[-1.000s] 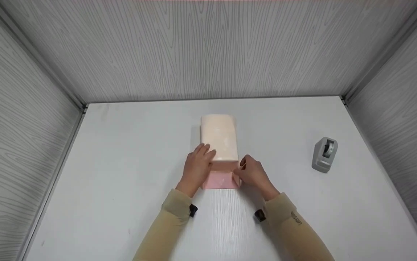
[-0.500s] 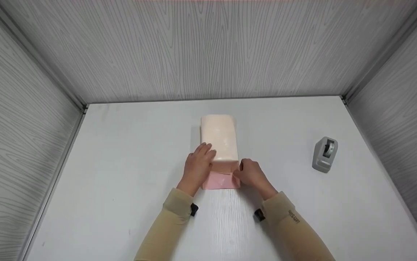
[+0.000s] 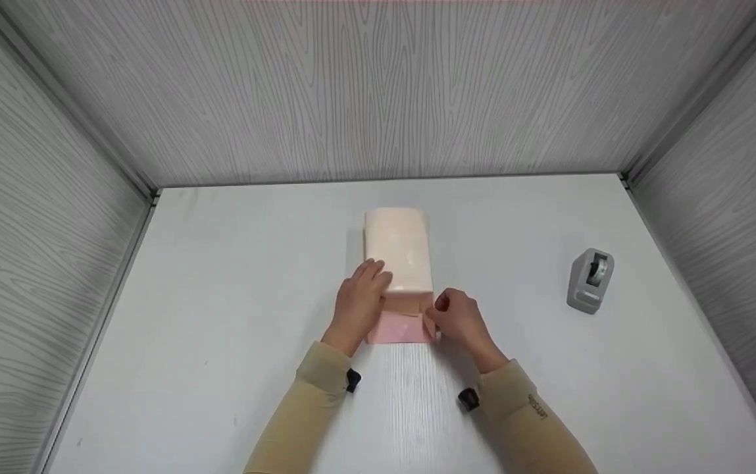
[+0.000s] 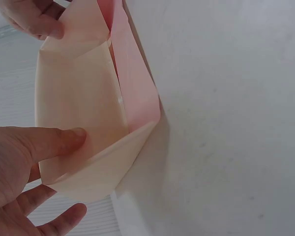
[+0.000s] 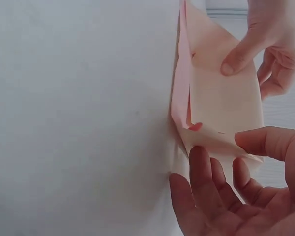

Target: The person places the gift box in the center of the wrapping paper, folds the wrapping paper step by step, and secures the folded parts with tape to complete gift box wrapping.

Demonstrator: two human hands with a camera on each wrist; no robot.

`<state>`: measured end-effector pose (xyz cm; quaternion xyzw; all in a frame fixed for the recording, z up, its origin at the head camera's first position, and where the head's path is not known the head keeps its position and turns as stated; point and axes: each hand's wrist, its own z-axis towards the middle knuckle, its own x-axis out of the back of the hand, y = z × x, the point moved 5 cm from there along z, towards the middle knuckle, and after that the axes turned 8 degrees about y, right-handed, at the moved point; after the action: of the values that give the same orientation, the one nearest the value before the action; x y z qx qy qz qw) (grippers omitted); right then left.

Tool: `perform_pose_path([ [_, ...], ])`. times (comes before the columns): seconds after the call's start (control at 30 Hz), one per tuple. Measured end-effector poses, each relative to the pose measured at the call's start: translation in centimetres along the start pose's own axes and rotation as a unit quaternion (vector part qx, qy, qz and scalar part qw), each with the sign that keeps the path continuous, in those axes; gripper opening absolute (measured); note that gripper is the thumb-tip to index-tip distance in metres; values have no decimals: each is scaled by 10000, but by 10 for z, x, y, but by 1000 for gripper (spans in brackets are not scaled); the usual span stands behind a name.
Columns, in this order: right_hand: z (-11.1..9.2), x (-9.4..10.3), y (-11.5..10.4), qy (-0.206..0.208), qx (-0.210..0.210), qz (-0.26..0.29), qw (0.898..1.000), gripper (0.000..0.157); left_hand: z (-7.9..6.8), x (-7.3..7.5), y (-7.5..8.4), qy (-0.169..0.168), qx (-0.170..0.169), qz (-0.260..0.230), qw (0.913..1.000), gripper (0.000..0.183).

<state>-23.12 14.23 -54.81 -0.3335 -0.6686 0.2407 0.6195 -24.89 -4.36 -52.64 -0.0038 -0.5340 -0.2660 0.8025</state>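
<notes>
A box-shaped parcel in cream paper (image 3: 396, 247) lies on the table, its near end unfinished, with folds of paper standing out. The paper's pink inner side shows on the bottom flap (image 3: 396, 329), which lies toward me. My left hand (image 3: 358, 303) holds the parcel's near left corner; its thumb (image 4: 64, 141) presses the end face while the other fingers reach over the edge. At the near right corner my right hand (image 3: 462, 319) pinches the side fold (image 5: 219, 145) between thumb and fingers. What the parcel contains is hidden.
A grey tape dispenser (image 3: 583, 295) with a roll of clear tape stands on the right of the white table (image 3: 252, 263). Grey wood-grain panels (image 3: 378, 92) enclose the table at the back and both sides.
My right hand has shifted slightly at the near right corner, and the side fold there stands differently. A paper edge now shows lower across the end face. My left hand stays put.
</notes>
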Motion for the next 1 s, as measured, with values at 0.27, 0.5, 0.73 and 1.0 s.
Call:
perform_pose_path([
  [0.27, -3, -6, 9, -84, -229, 35, 9997, 17, 1, 0, 0, -56, 91, -28, 9999, 39],
  [0.5, -3, -5, 11, -86, -280, 131, 9995, 17, 1, 0, 0, -52, 96, -97, 9999, 39],
  [0.73, -4, -1, 9, 118, -248, 1151, 9930, 13, 0, -1, -1, -29, 110, -41, 9999, 38],
  [1.0, 3, -3, 10, 543, -335, 1748, 9825, 11, 0, -2, -1, -188, 277, -101, 9994, 40],
])
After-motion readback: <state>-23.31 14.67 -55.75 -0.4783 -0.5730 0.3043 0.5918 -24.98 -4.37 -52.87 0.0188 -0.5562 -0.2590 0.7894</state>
